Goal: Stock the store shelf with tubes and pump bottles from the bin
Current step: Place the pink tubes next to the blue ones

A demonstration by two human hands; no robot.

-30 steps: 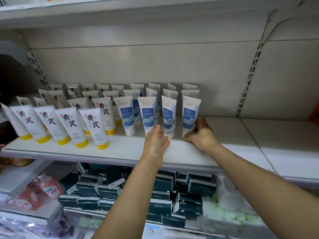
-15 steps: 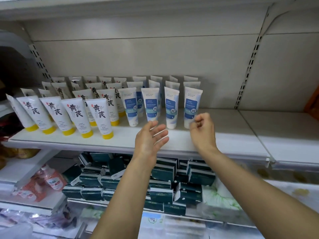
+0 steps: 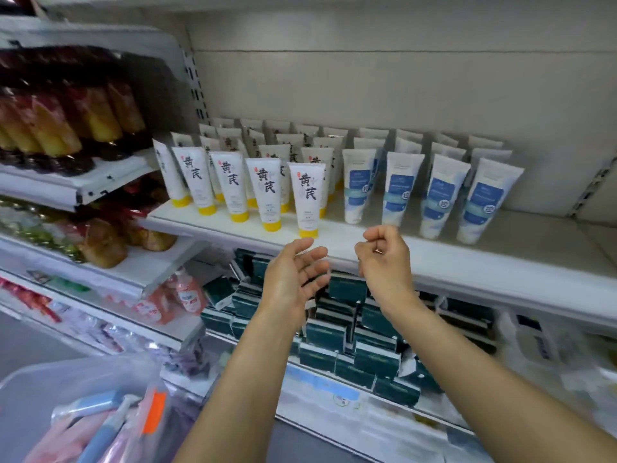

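Rows of white tubes with yellow caps (image 3: 269,192) stand on the white shelf (image 3: 434,259), and white tubes with blue labels (image 3: 440,195) stand in rows to their right. My left hand (image 3: 293,279) hovers in front of the shelf edge, palm up, fingers apart, holding nothing. My right hand (image 3: 384,259) is beside it with fingers curled closed, empty, just below the blue-label tubes. A clear plastic bin (image 3: 50,389) at the bottom left holds pink and blue tubes and bottles (image 3: 100,426).
Dark green boxes (image 3: 350,332) fill the shelf below. Red and yellow packets (image 3: 66,118) and wrapped goods (image 3: 100,242) sit on the shelves at left. The right part of the white shelf is bare. A slotted upright (image 3: 597,182) stands at the right.
Both hands have pulled back from the blue-label tubes to the shelf's front edge. The right hand let go of the rightmost tube. The view has swung left and down, bringing the bin in.
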